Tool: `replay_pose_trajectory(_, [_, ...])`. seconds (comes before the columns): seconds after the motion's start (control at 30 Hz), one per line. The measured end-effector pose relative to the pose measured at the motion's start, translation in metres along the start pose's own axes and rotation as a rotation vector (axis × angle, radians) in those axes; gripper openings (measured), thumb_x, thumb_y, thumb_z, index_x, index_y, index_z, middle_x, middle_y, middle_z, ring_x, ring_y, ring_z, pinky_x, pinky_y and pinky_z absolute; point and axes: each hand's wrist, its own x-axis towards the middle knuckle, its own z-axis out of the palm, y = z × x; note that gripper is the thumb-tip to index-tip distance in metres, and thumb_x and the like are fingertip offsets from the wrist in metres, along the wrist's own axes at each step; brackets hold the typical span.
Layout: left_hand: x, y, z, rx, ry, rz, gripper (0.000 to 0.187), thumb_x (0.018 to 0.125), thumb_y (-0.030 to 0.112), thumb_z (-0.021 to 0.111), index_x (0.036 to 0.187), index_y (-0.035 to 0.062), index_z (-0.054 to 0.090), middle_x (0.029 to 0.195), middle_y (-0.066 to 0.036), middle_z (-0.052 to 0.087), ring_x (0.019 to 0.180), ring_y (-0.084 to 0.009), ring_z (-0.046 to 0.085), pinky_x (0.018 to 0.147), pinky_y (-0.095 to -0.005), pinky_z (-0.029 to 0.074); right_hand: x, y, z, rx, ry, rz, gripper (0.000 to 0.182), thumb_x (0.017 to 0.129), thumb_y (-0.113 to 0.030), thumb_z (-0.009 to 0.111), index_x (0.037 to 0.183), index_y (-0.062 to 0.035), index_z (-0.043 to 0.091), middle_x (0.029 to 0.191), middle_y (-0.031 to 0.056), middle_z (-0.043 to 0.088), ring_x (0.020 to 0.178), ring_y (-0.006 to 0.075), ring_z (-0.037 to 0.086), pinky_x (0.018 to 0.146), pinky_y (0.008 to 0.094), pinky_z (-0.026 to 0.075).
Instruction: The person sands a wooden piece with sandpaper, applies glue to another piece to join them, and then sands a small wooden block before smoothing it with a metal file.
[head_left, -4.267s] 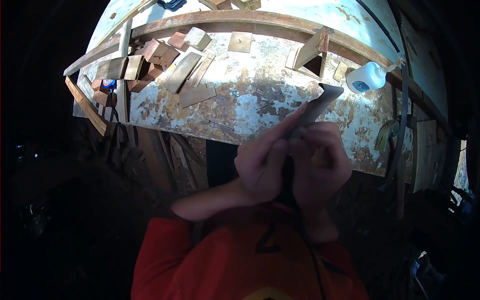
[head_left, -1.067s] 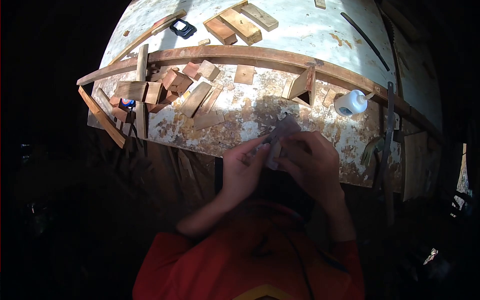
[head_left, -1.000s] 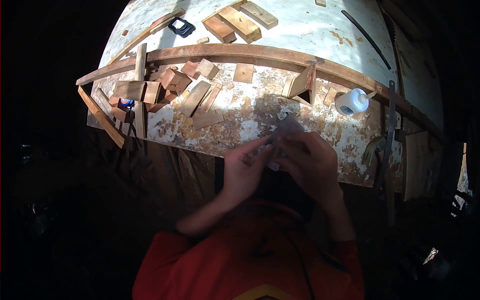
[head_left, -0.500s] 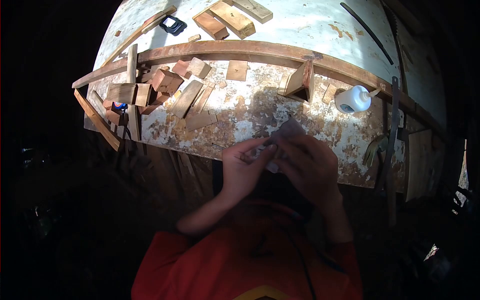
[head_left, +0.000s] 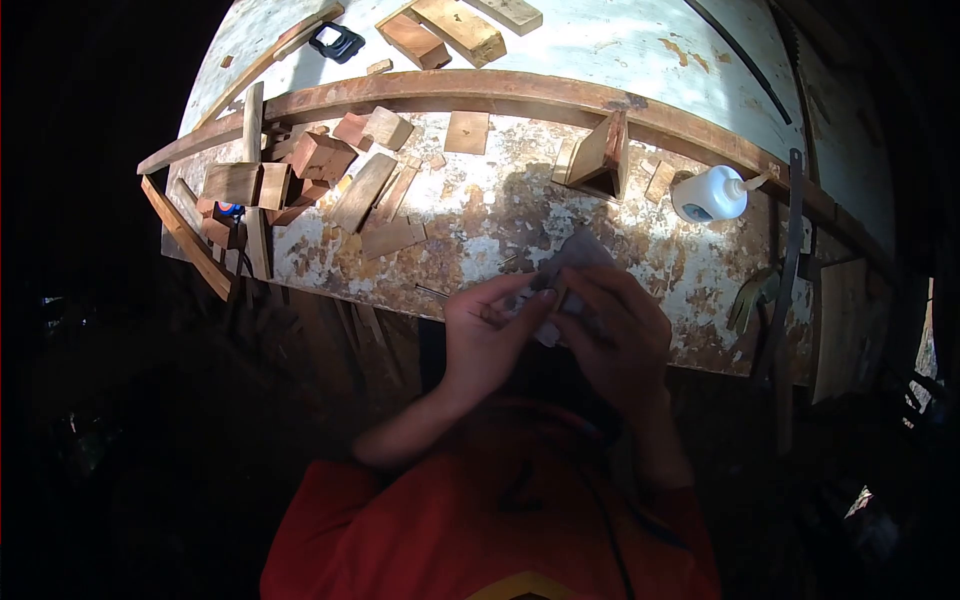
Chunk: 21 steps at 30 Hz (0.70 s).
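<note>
In front of my body, by the near edge of the workbench (head_left: 400, 275), both hands are close together. Between them is a crumpled, greyish, thin plastic bag (head_left: 583, 250); its contents are too dark to make out. My left hand (head_left: 490, 325) pinches the bag's left side with thumb and fingers, and thin nail-like pieces (head_left: 487, 312) show near its fingers. My right hand (head_left: 622, 325) has its fingers curled over the bag's right side. A thin nail (head_left: 432, 291) lies on the bench just left of my left hand.
Wood offcuts (head_left: 360, 190) lie in a pile at left. A long wooden rail (head_left: 400, 88) crosses the bench. A three-sided wooden piece (head_left: 600, 155) and a white glue bottle (head_left: 712, 193) stand beyond my hands. A saw blade (head_left: 793, 220) and a glove (head_left: 750, 300) are at right.
The view has shifted slightly, so the bench things sit a little higher in the picture. My right fingers have moved a little on the bag, and more of its upper part shows.
</note>
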Motion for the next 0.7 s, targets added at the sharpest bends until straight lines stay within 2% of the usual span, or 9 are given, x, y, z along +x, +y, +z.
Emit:
replay_pose_trajectory(0.2, [0.000,-0.002,0.005,0.009,0.039,0.050,0.019,0.099,0.000,0.075,0.116,-0.0063,0.075,0.102,-0.007,0.078,0.085,-0.0042,0.069,0.066,-0.0162,0.052,-0.002,0.000,-0.001,-0.049,0.019,0.002,0.033,0.077,-0.008,0.089,0.108,-0.0078,0.078,0.109,0.0089,0.074,0.090,0.0291,0.075,0.075,0.0405,0.060])
replay_pose_trajectory(0.3, [-0.002,-0.001,-0.003,0.064,0.032,-0.061,0.020,0.102,0.004,0.073,0.119,-0.0065,0.076,0.103,-0.007,0.078,0.089,-0.0046,0.068,0.071,-0.0182,0.052,-0.001,0.003,0.000,-0.080,0.020,-0.044,0.030,0.077,-0.008,0.089,0.105,-0.0087,0.079,0.107,0.0080,0.075,0.089,0.0279,0.075,0.073,0.0392,0.060])
replay_pose_trajectory(0.43, [-0.005,0.002,0.004,0.090,0.060,0.027,0.026,0.106,0.010,0.068,0.126,-0.0068,0.073,0.106,-0.007,0.078,0.094,-0.0059,0.067,0.079,-0.0214,0.054,-0.005,0.006,0.001,-0.089,-0.017,-0.056,0.027,0.076,-0.008,0.090,0.102,-0.0085,0.080,0.104,0.0078,0.076,0.087,0.0254,0.076,0.072,0.0373,0.060])
replay_pose_trajectory(0.5, [-0.009,0.001,0.009,0.092,0.082,0.084,0.029,0.108,0.011,0.064,0.129,-0.0070,0.072,0.109,-0.008,0.078,0.097,-0.0066,0.067,0.083,-0.0222,0.054,-0.008,0.010,0.007,-0.048,0.027,-0.038,0.028,0.075,-0.003,0.091,0.101,-0.0070,0.082,0.107,0.0093,0.075,0.088,0.0222,0.076,0.071,0.0340,0.061])
replay_pose_trajectory(0.63, [-0.016,-0.002,0.009,-0.042,0.064,0.049,0.034,0.112,0.013,0.058,0.137,-0.0075,0.067,0.117,-0.010,0.077,0.102,-0.0075,0.066,0.089,-0.0223,0.053,-0.008,0.004,0.011,0.023,0.097,0.132,0.028,0.075,0.000,0.092,0.100,-0.0045,0.082,0.108,0.0108,0.075,0.089,0.0203,0.077,0.069,0.0310,0.062])
replay_pose_trajectory(0.7, [-0.016,-0.001,0.008,-0.124,0.041,0.021,0.036,0.113,0.014,0.055,0.140,-0.0078,0.064,0.119,-0.010,0.076,0.103,-0.0078,0.066,0.090,-0.0225,0.052,-0.012,-0.002,0.018,0.058,0.096,0.041,0.027,0.074,-0.001,0.093,0.099,-0.0047,0.081,0.105,0.0108,0.075,0.084,0.0220,0.077,0.071,0.0339,0.062])
